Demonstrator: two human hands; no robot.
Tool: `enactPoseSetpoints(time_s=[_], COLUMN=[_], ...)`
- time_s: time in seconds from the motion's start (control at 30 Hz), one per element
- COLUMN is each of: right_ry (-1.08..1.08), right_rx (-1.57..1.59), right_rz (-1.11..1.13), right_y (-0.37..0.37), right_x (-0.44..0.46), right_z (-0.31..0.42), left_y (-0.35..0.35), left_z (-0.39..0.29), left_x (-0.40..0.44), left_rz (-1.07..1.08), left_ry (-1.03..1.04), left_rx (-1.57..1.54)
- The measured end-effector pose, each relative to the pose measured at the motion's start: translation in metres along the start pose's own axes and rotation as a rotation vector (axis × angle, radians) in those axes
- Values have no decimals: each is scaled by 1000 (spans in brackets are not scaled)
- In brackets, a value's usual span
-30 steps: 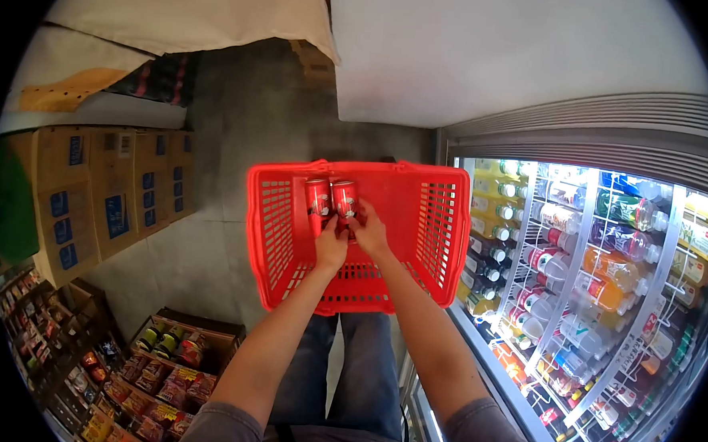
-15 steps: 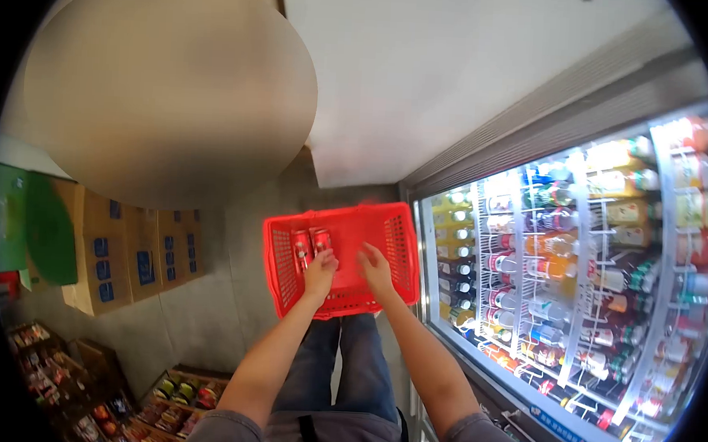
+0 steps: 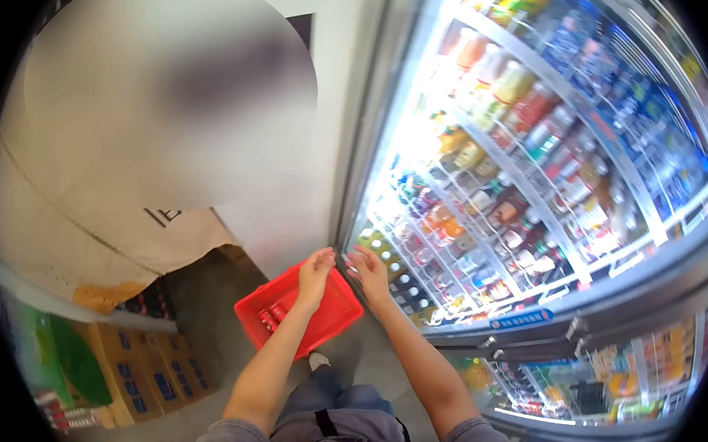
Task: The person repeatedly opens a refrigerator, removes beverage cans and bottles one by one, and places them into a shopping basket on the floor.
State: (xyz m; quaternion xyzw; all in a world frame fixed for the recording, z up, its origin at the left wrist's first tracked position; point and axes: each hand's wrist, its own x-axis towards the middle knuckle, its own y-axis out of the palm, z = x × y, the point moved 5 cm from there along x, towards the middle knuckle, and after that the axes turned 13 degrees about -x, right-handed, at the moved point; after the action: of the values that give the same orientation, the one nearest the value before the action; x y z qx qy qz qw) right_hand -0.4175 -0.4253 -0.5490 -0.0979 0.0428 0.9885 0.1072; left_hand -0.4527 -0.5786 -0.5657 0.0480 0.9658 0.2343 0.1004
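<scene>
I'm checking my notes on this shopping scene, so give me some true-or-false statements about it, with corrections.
1. Red metal cans lie in the red plastic basket. True.
2. The person's left hand and right hand are apart from each other. True.
3. The left hand grips one of the cans. False: it holds no can.
4. Brown cardboard boxes with blue printing are at the picture's lower left. True.
5. The brightly lit, metal-framed drinks cooler fills the picture's left side. False: it is on the right.
</scene>
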Motion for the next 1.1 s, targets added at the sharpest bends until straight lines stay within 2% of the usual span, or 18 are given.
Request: enactPoseSetpoints(time_s=[0.2, 0.33, 0.47, 0.67, 0.9, 1.0, 1.1], right_ry=[-247, -394, -468, -575, -587, -570, -537], right_rx=[-102, -112, -115, -155, -184, -209, -310], right_rz=[-183, -349, -477, -700, -916, -1099, -1118], right_y=[-95, -154, -206, -276, -323, -331, -328], right_x=[-69, -149, -230, -327, -389, -396, -390], right_z=[83, 132, 173, 215, 221, 221, 228], left_y=[114, 207, 279, 374, 435, 443, 446], left_z=[-18, -37, -36, -50, -47, -49, -64], left_x=[-36, -105, -163, -235, -274, -275, -271], left_rz=[288, 479, 690, 868, 1028, 1088, 1099], left_ry=[19, -4, 8, 9, 8, -14, -15], left_rx=[59, 67, 35, 11, -3, 36, 42])
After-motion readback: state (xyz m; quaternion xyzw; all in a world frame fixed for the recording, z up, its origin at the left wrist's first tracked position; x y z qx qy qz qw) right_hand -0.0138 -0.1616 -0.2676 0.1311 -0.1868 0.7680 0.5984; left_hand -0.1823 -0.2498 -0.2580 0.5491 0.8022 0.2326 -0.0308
